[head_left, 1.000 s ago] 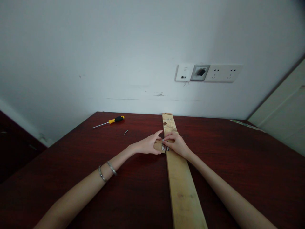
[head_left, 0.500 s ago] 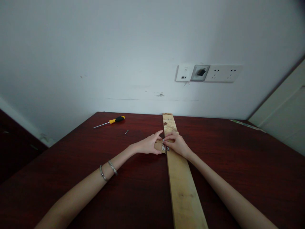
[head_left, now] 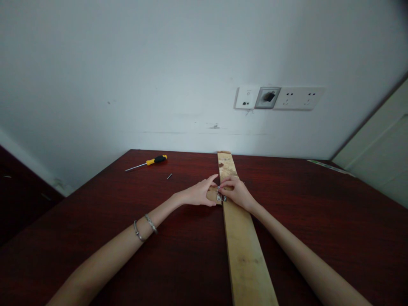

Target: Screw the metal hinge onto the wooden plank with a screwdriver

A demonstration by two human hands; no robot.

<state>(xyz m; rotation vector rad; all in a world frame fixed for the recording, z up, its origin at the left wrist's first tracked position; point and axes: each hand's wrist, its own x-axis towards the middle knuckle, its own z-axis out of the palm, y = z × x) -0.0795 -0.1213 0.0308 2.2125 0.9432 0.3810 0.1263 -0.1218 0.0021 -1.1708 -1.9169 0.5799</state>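
A long wooden plank runs from the near edge toward the wall. Against its left side sits a small wooden block, and my left hand is wrapped round that block, thumb and fingers on opposite sides. Where block and plank meet, a small metal plate shows in part. My right hand rests over the plank, thumb and forefinger pinched on a tiny shiny metal piece above the joint. Its shape is too small to make out, and the fingers cover part of the plate.
A yellow and black screwdriver lies at the back left of the dark red table. A short metal rod lies nearer. A thin pale strip is at the back right. Sockets are on the wall behind.
Almost nothing differs. Both hands keep their hold at the joint, and the plank, block and screwdriver stay where they were.
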